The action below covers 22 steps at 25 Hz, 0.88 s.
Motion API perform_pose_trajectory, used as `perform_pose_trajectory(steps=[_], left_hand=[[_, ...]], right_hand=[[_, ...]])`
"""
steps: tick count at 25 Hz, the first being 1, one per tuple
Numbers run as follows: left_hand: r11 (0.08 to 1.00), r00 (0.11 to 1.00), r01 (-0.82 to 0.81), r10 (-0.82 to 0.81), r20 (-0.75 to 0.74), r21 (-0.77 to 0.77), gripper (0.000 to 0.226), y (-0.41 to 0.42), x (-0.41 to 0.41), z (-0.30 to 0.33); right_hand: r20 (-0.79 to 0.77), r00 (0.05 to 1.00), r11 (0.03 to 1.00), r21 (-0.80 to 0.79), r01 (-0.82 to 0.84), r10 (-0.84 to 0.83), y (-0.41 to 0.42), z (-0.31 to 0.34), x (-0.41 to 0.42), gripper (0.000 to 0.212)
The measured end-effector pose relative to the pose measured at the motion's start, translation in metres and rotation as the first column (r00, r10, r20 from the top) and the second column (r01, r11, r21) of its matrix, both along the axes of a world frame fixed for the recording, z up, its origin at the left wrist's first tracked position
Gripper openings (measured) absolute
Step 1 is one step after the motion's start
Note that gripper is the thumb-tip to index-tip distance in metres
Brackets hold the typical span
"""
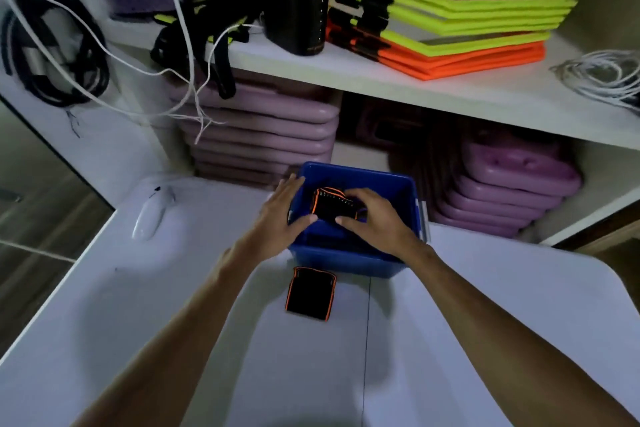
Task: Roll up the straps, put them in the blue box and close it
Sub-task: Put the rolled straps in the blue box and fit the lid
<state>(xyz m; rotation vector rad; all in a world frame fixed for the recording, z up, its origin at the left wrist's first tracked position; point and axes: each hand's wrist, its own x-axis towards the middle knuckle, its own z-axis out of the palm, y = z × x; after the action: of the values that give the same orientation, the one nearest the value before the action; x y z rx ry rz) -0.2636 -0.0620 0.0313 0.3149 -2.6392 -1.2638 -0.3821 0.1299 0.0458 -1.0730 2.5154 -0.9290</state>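
Observation:
An open blue box [349,262] stands on the white table [485,305], near its far edge. A rolled black strap with orange trim [330,204] is held over the box's inside, between both hands. My left hand [284,215] grips its left side, with the palm across the box's left rim. My right hand [374,218] grips its right side from above. A second black strap with orange edging [310,293] lies flat on the table just in front of the box. I see no lid.
A white shelf [415,80] behind the table carries stacked yellow and orange frames [450,21], a black cylinder [298,0] and tangled black straps. Purple pads [263,128] are stacked below. White and black cables [69,45] hang at left. A white object [149,215] lies on the table's left.

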Motion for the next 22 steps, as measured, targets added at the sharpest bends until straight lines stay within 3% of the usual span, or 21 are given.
perform_pose_trajectory(steps=[3, 6, 14, 16, 18, 20, 22], left_hand=[[0.993, 0.994, 0.097, -0.094, 0.050, -0.070, 0.076, -0.017, -0.007, -0.034], [0.993, 0.993, 0.121, -0.121, -0.017, 0.013, 0.072, -0.020, -0.007, -0.052], [0.987, 0.987, 0.148, -0.144, -0.068, 0.061, 0.069, -0.023, -0.006, -0.056], [0.987, 0.986, 0.157, -0.154, -0.061, 0.034, 0.070, -0.023, -0.005, -0.055], [0.987, 0.986, 0.160, -0.159, -0.054, 0.002, 0.073, -0.024, -0.005, -0.055], [0.987, 0.986, 0.159, -0.160, -0.054, -0.026, 0.072, -0.023, -0.005, -0.053], [0.988, 0.987, 0.150, -0.152, -0.045, -0.032, 0.067, -0.021, -0.005, -0.052]], right_hand=[[-0.009, 0.999, 0.986, 0.159, 0.050, -0.049, -0.023, -0.029, -0.022, 0.052], [-0.021, 0.999, 0.951, 0.306, 0.032, -0.027, -0.054, -0.050, -0.031, 0.053], [-0.149, 0.981, 0.886, 0.427, 0.179, -0.127, -0.068, -0.051, -0.021, 0.078], [-0.127, 0.967, 0.912, 0.325, 0.249, -0.219, -0.065, -0.035, -0.007, 0.077], [-0.109, 0.945, 0.940, 0.122, 0.319, -0.307, -0.056, -0.017, 0.021, 0.059], [-0.154, 0.934, 0.947, -0.075, 0.313, -0.321, -0.037, -0.005, 0.061, 0.041], [-0.218, 0.933, 0.954, -0.161, 0.254, -0.285, -0.015, -0.010, 0.106, 0.031]])
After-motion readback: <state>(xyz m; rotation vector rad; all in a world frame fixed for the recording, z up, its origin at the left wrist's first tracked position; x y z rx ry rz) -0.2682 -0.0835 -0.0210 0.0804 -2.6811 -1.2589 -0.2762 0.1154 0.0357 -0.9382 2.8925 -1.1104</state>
